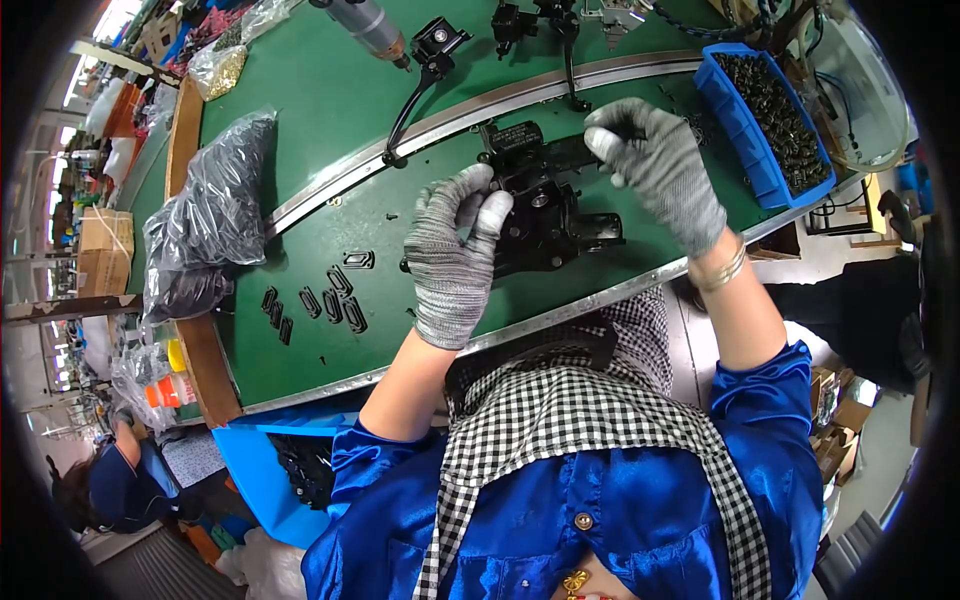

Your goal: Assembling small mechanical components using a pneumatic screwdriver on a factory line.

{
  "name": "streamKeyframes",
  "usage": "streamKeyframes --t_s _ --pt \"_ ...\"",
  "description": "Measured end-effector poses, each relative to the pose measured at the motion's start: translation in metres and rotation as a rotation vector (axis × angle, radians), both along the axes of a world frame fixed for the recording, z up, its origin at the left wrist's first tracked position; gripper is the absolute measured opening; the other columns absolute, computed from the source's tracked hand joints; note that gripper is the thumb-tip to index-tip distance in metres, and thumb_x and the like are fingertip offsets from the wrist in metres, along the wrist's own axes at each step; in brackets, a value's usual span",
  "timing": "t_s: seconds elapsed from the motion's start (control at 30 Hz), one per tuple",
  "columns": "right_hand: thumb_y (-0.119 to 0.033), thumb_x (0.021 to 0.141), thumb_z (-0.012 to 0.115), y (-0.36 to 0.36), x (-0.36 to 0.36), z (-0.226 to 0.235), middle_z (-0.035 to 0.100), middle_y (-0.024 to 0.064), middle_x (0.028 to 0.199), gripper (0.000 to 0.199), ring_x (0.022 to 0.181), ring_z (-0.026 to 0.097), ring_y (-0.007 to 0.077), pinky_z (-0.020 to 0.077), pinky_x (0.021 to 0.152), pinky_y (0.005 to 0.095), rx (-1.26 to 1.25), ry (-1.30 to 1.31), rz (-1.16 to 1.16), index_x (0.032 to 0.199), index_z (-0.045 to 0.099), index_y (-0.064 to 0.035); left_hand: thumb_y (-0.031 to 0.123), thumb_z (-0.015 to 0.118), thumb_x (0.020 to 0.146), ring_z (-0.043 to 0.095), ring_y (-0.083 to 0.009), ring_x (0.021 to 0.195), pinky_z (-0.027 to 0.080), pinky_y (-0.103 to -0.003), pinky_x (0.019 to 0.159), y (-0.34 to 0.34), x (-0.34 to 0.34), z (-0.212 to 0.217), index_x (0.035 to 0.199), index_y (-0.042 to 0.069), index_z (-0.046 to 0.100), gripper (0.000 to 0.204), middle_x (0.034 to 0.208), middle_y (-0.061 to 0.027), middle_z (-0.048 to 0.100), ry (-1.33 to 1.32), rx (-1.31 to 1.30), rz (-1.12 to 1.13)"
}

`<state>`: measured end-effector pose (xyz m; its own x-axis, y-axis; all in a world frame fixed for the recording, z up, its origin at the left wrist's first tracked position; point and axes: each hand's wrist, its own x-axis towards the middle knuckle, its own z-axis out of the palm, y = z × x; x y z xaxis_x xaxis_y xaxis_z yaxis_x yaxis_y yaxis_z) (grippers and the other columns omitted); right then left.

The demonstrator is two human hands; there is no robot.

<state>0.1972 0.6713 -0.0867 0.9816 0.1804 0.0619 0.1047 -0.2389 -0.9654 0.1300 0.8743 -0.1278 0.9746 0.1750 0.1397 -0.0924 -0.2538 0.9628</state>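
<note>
My left hand (452,255), in a grey knitted glove with pale fingertips, is closed with thumb and forefinger at the near-left edge of a black brake lever assembly (515,140). Under and beside it lie more black lever assemblies (540,225), partly hidden by the glove. My right hand (665,170), gloved alike, hovers over the far-right end of the parts, its fingers curled into a pinch; whatever sits between the tips is too small to make out. Left of my left hand, several small black oblong rings (335,300) are scattered on the green bench (300,350).
A blue bin (765,165) of small dark metal parts stands at the right. Across the bench curves a metal rail (330,190), with another lever assembly (435,55) beyond it. A power screwdriver (365,28) hangs above. A black plastic bag (215,200) lies at the left.
</note>
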Motion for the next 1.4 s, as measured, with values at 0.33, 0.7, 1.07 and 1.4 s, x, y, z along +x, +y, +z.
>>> streamKeyframes --t_s 0.33,0.7,1.07,1.4 --pt "-0.017 0.087 0.067 0.030 0.013 -0.005 0.064 0.0064 0.073 0.017 0.060 0.061 0.0102 0.0504 0.055 0.0266 -0.304 0.086 0.168 0.095 0.065 -0.0029 0.016 0.072 0.084 0.060 -0.0265 0.092 0.052 -0.036 0.082 -0.008 0.001 -0.042 0.118 0.003 0.060 0.039 0.106 -0.0163 0.060 -0.103 0.305 0.049" --pt "-0.020 0.080 0.071 0.028 0.017 -0.023 0.063 0.0142 0.078 0.021 0.077 0.062 0.0280 0.0508 0.072 0.0384 -0.581 -0.374 0.184 0.092 0.066 -0.0040 0.014 0.070 0.085 0.059 -0.0269 0.094 0.051 -0.037 0.085 -0.012 -0.004 -0.045 0.130 0.010 0.056 0.048 0.107 -0.0142 0.058 -0.212 0.405 0.030" --pt "-0.023 0.079 0.069 -0.022 0.049 -0.040 0.065 0.0142 0.094 0.023 0.093 0.062 0.0333 0.0503 0.085 0.0419 -0.639 -0.219 -0.107 0.096 0.067 -0.0074 0.014 0.069 0.087 0.054 -0.0279 0.106 0.048 -0.037 0.091 0.017 -0.026 -0.024 0.126 0.009 0.060 0.041 0.114 -0.0137 0.060 -0.208 0.382 0.105" --pt "-0.019 0.074 0.071 -0.065 0.070 -0.095 0.067 0.0118 0.100 0.030 0.099 0.062 0.0326 0.0489 0.091 0.0397 -0.993 -0.649 0.038 0.103 0.068 -0.0146 0.019 0.066 0.088 0.056 -0.0313 0.103 0.046 -0.041 0.091 0.161 -0.082 -0.029 0.115 0.006 0.064 0.030 0.106 -0.0169 0.063 -0.022 0.633 0.424"
